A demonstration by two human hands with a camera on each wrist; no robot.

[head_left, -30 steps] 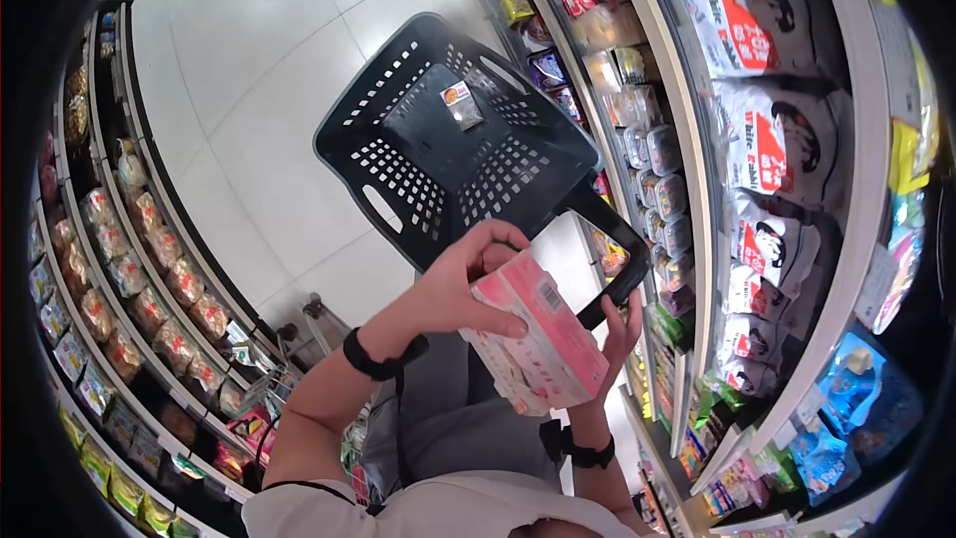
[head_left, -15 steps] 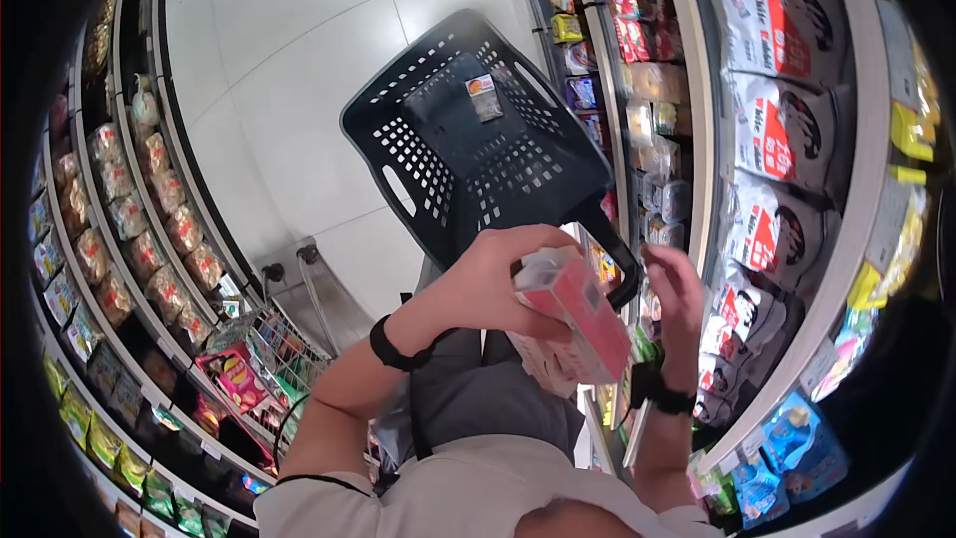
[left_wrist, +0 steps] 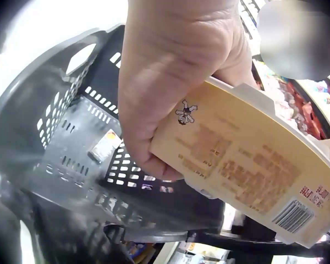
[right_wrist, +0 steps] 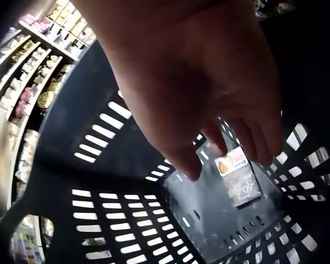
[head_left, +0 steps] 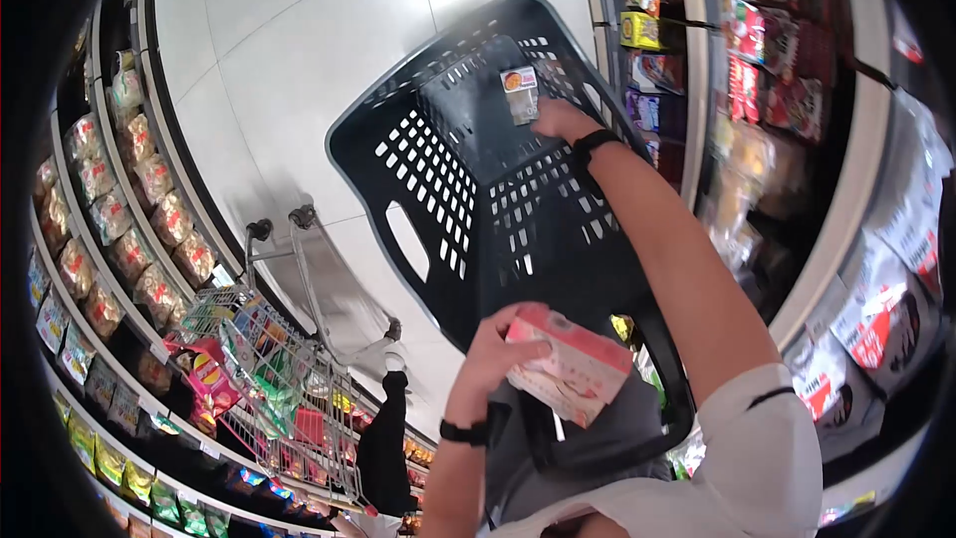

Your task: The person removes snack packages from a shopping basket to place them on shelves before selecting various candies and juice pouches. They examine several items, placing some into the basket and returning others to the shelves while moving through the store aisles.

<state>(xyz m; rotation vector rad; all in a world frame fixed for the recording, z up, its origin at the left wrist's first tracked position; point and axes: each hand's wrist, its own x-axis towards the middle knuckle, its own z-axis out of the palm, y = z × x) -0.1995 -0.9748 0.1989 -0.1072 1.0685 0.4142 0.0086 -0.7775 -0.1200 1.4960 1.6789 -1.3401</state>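
Observation:
My left hand (head_left: 490,354) grips one end of a pink and white carton (head_left: 570,367), thumb over its top face. In the left wrist view the printed side with a barcode of that carton (left_wrist: 253,165) faces the camera. My right hand (head_left: 563,121) reaches down into a dark grey shopping basket (head_left: 543,274). A small flat pack (head_left: 520,97) with a white and orange label and a clear lower part lies on the basket's floor. The right wrist view shows the fingers (right_wrist: 190,165) loosely bent and spread above that pack, with nothing held between them.
Packed snack shelves (head_left: 757,70) stand close on the right, and more shelves (head_left: 129,229) line the left. A wire trolley (head_left: 289,379) with bagged goods is at the lower left, a person's dark-clad leg (head_left: 386,448) beside it. Pale tiled floor (head_left: 299,20) lies beyond the basket.
The right hand has left the carton's side and moved forward into the basket. The left hand keeps the carton, now lower and nearer the basket's edge. The view has swung, bringing the trolley into sight.

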